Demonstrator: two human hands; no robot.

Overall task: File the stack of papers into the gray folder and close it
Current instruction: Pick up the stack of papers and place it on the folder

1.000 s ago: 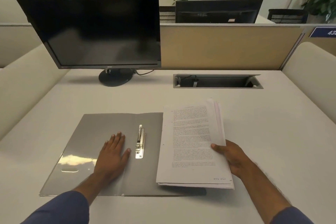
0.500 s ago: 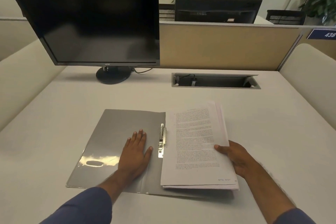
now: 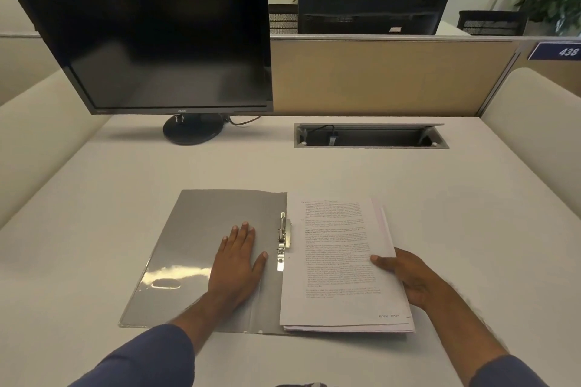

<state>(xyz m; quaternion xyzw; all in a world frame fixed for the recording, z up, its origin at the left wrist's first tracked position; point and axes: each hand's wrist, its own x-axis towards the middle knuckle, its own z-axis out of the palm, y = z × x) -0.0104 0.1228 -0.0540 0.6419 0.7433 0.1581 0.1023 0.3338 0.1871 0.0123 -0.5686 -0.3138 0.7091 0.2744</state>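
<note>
The gray folder (image 3: pixel 195 229) lies open and flat on the white desk. A metal clip (image 3: pixel 282 240) runs along its spine. My left hand (image 3: pixel 237 262) presses flat on the left flap, fingers together, holding nothing. The stack of printed papers (image 3: pixel 338 261) rests over the folder's right half, its left edge next to the clip. My right hand (image 3: pixel 408 276) grips the stack's right edge, thumb on top and fingers underneath. The right flap is almost wholly hidden under the papers.
A black monitor (image 3: pixel 151 47) on a round stand (image 3: pixel 193 129) sits at the back left. An open cable tray (image 3: pixel 371 135) is sunk into the desk (image 3: pixel 471 229) at the back right. Partition walls (image 3: pixel 377 75) enclose the desk on three sides.
The view has shifted, so the folder now sits nearer the middle. My right hand has brought the stack down and left, closer to the clip. My left hand stays flat on the flap.
</note>
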